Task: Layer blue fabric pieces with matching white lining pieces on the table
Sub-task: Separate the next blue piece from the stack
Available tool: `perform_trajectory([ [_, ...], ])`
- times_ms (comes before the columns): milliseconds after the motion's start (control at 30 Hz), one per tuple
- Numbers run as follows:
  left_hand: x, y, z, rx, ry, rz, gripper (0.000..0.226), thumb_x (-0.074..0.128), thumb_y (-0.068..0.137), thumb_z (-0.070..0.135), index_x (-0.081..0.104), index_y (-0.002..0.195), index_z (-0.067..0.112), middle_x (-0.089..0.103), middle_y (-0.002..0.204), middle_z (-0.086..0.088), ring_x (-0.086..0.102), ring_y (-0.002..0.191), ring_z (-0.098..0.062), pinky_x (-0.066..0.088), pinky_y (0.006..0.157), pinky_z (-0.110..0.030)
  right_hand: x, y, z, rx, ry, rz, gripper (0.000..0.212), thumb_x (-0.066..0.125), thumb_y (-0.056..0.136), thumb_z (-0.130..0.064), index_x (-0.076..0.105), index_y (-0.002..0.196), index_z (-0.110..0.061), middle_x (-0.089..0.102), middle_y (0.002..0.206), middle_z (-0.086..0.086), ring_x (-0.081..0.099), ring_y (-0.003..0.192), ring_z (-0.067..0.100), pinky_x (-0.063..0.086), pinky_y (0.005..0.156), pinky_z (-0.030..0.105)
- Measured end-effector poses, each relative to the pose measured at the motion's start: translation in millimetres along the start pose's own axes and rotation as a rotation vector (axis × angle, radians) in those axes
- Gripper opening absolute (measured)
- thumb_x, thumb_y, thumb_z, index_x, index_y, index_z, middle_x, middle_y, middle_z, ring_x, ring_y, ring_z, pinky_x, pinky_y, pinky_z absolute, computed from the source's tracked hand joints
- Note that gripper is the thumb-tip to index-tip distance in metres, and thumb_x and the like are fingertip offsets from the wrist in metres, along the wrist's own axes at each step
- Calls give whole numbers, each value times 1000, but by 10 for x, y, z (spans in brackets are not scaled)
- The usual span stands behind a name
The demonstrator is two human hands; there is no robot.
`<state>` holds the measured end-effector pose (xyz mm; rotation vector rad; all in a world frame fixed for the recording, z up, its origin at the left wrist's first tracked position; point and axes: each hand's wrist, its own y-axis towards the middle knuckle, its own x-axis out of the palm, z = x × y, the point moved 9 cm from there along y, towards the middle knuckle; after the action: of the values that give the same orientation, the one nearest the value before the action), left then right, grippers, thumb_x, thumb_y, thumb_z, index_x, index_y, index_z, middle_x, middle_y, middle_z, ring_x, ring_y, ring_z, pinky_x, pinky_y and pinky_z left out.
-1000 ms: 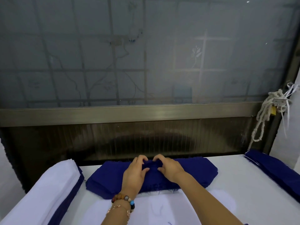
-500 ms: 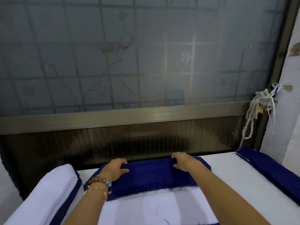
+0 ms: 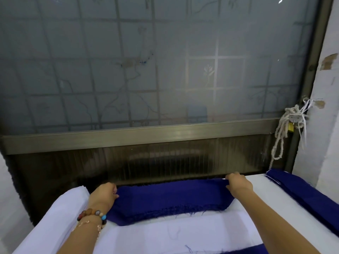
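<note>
- We cannot see the fingertips of the left hand (image 3: 104, 194); they curl round the left end of the blue fabric stack (image 3: 170, 197), gripping it.
- The right hand (image 3: 238, 184) pinches the stack's far right corner, fingers bent, their tips hidden behind the knuckles.
- The stack lies across the table (image 3: 264, 202), just beyond a white lining piece (image 3: 165, 233).
- A blue strip (image 3: 238, 251) is cut off by the bottom edge.
- A white pile (image 3: 60, 213) lies at left and another blue pile (image 3: 302, 191) at right.
- Behind stands a frosted window (image 3: 165, 70); a rope (image 3: 282, 129) hangs on its frame.
</note>
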<state>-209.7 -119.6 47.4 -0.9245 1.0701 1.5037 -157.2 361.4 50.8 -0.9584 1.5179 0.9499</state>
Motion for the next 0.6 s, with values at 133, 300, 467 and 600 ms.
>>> perform_trajectory([
  [133,-89,-103,-40,-63,-183,48,17,60,92,21,54,77,18,60,81,-2,56,76,-18,44,70,-31,-214,-58,60,10,-24,104,29,53,97,-28,57,123,-18,41,134,6,39,123,24,45,95,33],
  [300,-267,-290,-102,-138,-437,95,17,62,91,10,55,75,11,61,75,-10,56,72,-23,43,68,-33,-403,-217,230,81,177,77,25,53,97,-31,56,114,-15,58,110,4,53,103,21,48,84,32],
  [467,-511,-576,-98,-158,-559,94,11,61,89,1,57,79,4,65,82,-21,64,83,-35,53,76,-47,-593,-445,315,58,318,49,22,53,97,-26,58,114,-14,63,106,6,60,98,23,51,88,38],
  [600,-746,-848,-57,-126,-569,111,10,63,89,3,59,81,5,65,82,-18,65,83,-33,56,80,-46,-756,-670,395,22,320,65,16,54,96,-26,58,106,-15,63,101,6,60,93,22,52,82,37],
])
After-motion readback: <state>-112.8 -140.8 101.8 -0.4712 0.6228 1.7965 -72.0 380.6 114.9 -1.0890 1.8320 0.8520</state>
